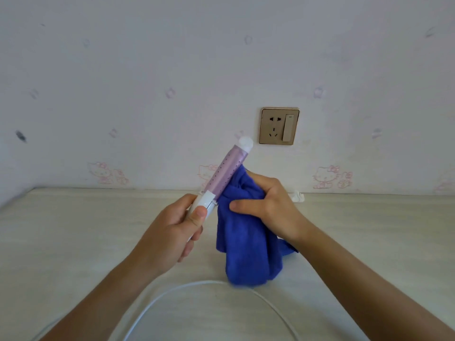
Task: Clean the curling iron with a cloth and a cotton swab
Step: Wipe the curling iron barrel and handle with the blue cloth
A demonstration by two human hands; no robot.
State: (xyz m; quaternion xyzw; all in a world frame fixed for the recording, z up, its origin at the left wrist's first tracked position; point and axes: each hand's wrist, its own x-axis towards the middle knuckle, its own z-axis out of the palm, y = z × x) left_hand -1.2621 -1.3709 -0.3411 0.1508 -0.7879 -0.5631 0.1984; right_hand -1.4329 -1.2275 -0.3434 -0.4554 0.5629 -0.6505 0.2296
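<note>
— Where to look for the curling iron [227, 172]?
— Centre of the frame, up off the table [73, 230], gripped at the white handle by the left hand [170, 230], with fingers curled round and thumb on top.
— Lying which way?
— Slanting from lower left to upper right, with the white tip toward the socket [279, 126] on the wall.
— And in the right hand [266, 205]?
— Bunching the blue cloth [246, 237], fingers closed round it, pressing it against the right side of the purple barrel near its base.
— Next, then?
— Probably sliding the cloth up along that slant toward the tip, close by the right hand. Worth minding the white cord [209, 289] looping across the bottom of the frame.
</note>
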